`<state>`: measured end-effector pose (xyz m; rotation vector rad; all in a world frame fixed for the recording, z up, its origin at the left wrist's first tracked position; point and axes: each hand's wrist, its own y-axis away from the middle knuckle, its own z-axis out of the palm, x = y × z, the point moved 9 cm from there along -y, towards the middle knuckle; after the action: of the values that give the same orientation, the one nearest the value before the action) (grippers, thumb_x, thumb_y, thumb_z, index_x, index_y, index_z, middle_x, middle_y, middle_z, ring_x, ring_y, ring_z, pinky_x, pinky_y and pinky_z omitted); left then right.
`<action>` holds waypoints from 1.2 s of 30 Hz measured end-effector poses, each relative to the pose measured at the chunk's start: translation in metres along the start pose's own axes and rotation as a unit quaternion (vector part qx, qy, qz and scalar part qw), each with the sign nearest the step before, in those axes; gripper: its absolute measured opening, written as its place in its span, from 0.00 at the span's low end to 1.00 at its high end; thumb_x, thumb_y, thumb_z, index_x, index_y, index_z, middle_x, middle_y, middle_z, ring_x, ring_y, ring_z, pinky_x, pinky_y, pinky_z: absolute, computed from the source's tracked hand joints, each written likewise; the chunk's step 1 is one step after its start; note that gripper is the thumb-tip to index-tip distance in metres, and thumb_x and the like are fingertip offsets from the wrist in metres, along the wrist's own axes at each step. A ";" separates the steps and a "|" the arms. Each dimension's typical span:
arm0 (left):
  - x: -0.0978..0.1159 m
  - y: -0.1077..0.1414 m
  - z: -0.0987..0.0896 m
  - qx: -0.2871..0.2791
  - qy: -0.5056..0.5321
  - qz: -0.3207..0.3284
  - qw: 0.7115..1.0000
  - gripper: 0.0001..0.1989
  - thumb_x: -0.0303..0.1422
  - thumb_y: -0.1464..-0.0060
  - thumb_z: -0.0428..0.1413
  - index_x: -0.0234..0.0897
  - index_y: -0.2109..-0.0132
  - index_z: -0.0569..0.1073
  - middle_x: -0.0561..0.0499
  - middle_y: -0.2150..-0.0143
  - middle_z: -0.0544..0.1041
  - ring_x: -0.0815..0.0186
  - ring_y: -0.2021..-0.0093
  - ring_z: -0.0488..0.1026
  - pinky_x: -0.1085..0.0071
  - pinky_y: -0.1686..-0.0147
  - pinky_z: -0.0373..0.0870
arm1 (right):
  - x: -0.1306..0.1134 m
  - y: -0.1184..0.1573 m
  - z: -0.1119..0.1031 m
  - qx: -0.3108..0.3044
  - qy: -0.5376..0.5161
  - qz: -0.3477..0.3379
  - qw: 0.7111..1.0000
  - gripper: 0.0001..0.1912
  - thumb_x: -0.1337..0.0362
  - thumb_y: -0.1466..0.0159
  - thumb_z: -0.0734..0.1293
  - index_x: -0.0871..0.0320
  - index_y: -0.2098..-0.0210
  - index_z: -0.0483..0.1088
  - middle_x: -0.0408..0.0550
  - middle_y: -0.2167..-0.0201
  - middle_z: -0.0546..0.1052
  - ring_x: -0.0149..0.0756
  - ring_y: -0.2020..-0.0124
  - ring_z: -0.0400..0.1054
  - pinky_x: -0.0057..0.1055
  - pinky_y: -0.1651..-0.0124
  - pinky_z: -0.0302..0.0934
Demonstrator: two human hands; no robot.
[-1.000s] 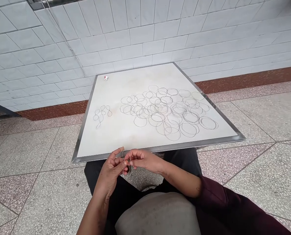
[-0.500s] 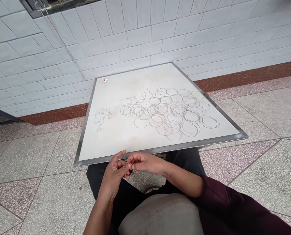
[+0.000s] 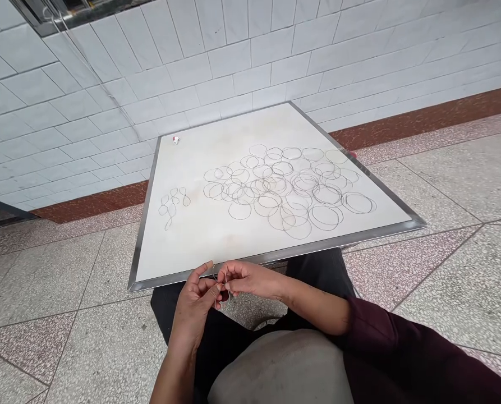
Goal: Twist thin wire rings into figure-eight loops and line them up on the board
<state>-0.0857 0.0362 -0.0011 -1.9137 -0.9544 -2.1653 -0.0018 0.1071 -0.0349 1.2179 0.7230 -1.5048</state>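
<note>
Over my lap, just off the table's near edge, my left hand (image 3: 198,299) pinches a thin wire loop (image 3: 228,299) between thumb and fingers. My right hand (image 3: 240,277) grips the same wire from the other side, its fingertips almost touching the left thumb. Part of the loop is hidden behind the fingers. Many thin wire rings (image 3: 269,203) lie overlapping across the middle and right of the white table (image 3: 200,235). On its left side are several small wire pieces twisted into figure-eight shapes (image 3: 174,196).
A small red and white object (image 3: 175,140) rests at the table's far left corner. The tabletop has a grey metal rim (image 3: 359,232). Beyond it stands a white tiled wall (image 3: 216,73), with a cable (image 3: 102,84) running down it. Speckled stone floor (image 3: 107,331) surrounds the table.
The camera view has shifted slightly. Both hands stay together on the wire loop, with only a slight change in the fingers. The rings and figure-eight pieces on the table have not moved.
</note>
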 end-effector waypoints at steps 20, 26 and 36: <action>-0.009 -0.003 -0.003 -0.003 0.025 0.014 1.000 0.33 0.42 0.56 0.67 0.35 0.45 0.69 0.54 0.74 0.74 0.68 0.74 0.70 0.72 0.74 0.66 | 0.004 -0.004 0.002 0.005 -0.063 -0.002 0.998 0.16 0.53 0.41 0.71 0.58 0.64 0.67 0.41 0.73 0.70 0.29 0.72 0.64 0.29 0.66 0.61; -0.013 -0.004 -0.006 -0.001 0.028 0.014 1.000 0.31 0.41 0.54 0.67 0.34 0.44 0.69 0.53 0.72 0.75 0.68 0.73 0.70 0.71 0.70 0.67 | 0.005 -0.005 -0.001 0.037 -0.039 0.006 0.999 0.16 0.54 0.41 0.71 0.59 0.65 0.67 0.42 0.72 0.72 0.30 0.71 0.66 0.29 0.65 0.60; -0.019 -0.005 -0.013 0.008 0.028 0.058 0.998 0.26 0.44 0.51 0.63 0.35 0.48 0.72 0.51 0.70 0.76 0.67 0.70 0.71 0.72 0.68 0.66 | 0.000 -0.008 0.000 0.057 -0.058 0.008 0.997 0.16 0.55 0.44 0.72 0.60 0.67 0.67 0.42 0.72 0.73 0.29 0.72 0.66 0.31 0.64 0.60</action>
<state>-0.0952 0.0276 -0.0211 -1.8433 -0.8270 -2.1265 -0.0098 0.1091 -0.0364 1.2061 0.5559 -1.6080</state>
